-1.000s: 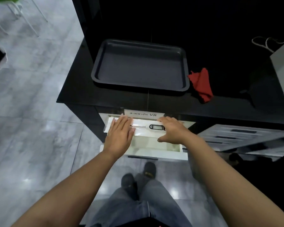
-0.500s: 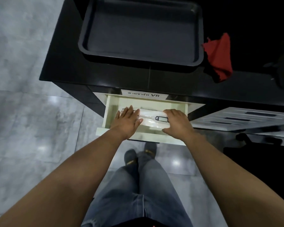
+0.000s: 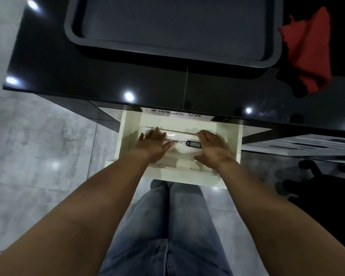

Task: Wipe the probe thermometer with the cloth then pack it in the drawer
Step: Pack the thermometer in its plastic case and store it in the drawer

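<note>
I look down into the open drawer [image 3: 126,142] and both my hands are inside it. The probe thermometer [image 3: 191,143] lies in there on a white holder [image 3: 184,151]. It lies sideways, going from left to right in front of me. Its thin metal stick points to the left and its black end with the little screen is on the right. My left hand [image 3: 153,144] is flat with its fingers straight, and it rests over the thin stick end. It does not hold anything. My right hand [image 3: 212,146] is just beside the black screen end and touches it. Its fingers bend down over that end and the thumb sticks out toward me. I cannot tell if it grips the thermometer or the holder or only rests there. So each hand has one end, and the right hand is nearer the fat end. The red cloth [image 3: 307,52] is up on the black counter [image 3: 88,76], far off to the right, next to a big dark tray [image 3: 69,26]. I think the wiping is done and the packing is almost done. Next I need to lift both hands straight up and out, then push the drawer in.
</note>
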Available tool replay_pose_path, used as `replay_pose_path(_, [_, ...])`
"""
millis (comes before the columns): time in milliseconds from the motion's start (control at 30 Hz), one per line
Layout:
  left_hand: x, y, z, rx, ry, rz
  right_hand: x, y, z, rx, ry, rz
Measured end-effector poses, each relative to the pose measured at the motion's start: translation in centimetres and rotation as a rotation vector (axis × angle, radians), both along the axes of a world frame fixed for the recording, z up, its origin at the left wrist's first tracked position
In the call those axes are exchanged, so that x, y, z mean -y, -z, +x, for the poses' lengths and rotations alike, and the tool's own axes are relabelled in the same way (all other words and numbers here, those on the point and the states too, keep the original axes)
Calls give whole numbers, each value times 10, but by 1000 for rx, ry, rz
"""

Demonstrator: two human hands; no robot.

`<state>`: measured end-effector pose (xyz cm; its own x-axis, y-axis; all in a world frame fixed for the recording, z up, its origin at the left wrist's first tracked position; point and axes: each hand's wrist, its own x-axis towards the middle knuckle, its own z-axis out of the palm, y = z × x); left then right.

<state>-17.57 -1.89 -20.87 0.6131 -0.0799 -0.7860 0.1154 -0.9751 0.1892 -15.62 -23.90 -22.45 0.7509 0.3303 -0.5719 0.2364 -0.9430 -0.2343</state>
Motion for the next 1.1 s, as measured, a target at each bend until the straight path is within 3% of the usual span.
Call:
replay_pose_path(433, [-4, 20, -1, -69, 41, 56, -11, 31, -8, 20, -10, -152])
replay_pose_path(967, [1, -72, -57, 127, -21, 156, 17, -89, -60, 129, 88, -99])
replay_pose_path(1100, [-3, -85, -74, 165, -154, 171, 23, -109, -77, 202, 106, -108])
